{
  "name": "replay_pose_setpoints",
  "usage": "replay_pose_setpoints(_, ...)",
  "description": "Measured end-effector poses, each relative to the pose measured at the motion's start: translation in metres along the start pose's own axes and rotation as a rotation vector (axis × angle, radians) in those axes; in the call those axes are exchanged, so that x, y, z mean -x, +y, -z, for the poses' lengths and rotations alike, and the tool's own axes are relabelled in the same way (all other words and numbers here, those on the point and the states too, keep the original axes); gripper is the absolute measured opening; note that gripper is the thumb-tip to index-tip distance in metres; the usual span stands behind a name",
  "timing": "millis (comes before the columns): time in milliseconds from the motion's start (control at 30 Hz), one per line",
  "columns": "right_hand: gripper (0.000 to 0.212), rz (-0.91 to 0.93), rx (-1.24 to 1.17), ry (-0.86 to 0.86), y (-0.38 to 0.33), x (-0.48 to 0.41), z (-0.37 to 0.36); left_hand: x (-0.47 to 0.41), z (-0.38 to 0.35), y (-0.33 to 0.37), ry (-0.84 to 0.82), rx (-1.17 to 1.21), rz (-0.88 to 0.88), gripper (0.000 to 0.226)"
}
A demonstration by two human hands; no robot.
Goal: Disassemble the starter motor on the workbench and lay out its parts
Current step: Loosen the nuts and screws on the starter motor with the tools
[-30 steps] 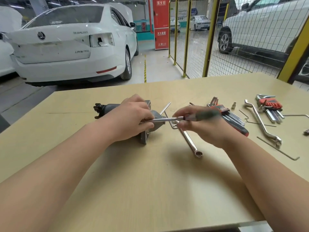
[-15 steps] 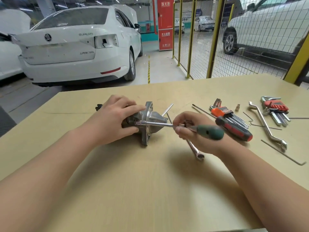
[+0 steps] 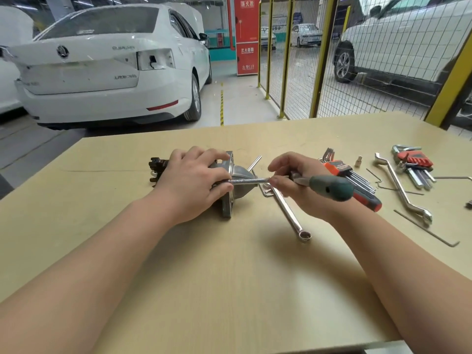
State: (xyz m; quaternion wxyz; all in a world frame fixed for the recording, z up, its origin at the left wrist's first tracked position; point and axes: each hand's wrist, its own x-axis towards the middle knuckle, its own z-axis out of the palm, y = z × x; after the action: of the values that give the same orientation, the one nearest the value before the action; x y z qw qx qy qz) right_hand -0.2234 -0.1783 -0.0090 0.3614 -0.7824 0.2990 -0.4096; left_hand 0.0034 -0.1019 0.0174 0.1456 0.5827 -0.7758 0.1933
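Fingers [image 3: 277, 180] of the right hand [image 3: 301, 185] are pinching the steel shaft of a green-handled screwdriver [image 3: 329, 187]; its handle is lying across the palm, barely gripped; the left hand [image 3: 191, 182] is curling over the starter motor [image 3: 235, 177], pinning it on its side at mid-bench, thumb touching the shaft near the tip. The tip itself is hiding behind that thumb; whether it is seated in a fastener, I cannot tell. Risks, as I judge them: a fingertip hold is giving little torque, so the tip may be slipping out and jabbing the thumb; the motor may be rolling on its flange; a freed screw may be straying among the ring spanner [image 3: 288, 213] and hex keys [image 3: 342, 169] lying to the right on the workbench [image 3: 229, 277].
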Motion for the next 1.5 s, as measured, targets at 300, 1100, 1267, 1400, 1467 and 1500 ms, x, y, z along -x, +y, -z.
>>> replay_pose_setpoints(300,0.033,-0.049,0.171,-0.059,-0.010,0.009,0.002,0.001,-0.002,0.001,0.095,0.083,-0.029,0.019)
replay_pose_setpoints(1100,0.038,-0.480,-0.431,0.029,-0.003,0.003,-0.001,0.012,-0.003,-0.011,0.181,0.158,-0.102,0.033)
replay_pose_setpoints(1267,0.037,-0.452,-0.420,0.067,-0.002,0.006,-0.005,0.024,-0.017,0.001,0.449,0.033,-0.044,0.014)
replay_pose_setpoints(1400,0.034,-0.455,-0.476,0.062,-0.004,0.009,-0.010,0.033,-0.027,0.016,0.510,-0.112,0.029,0.020)
replay_pose_setpoints(1467,0.033,-0.460,-0.472,0.063,-0.005,0.010,-0.011,0.044,-0.029,0.021,0.392,-0.193,0.078,0.037)
replay_pose_setpoints(1500,0.033,-0.465,-0.473,0.064,-0.005,0.011,-0.011,0.052,-0.030,0.024,0.329,-0.221,0.106,0.043)
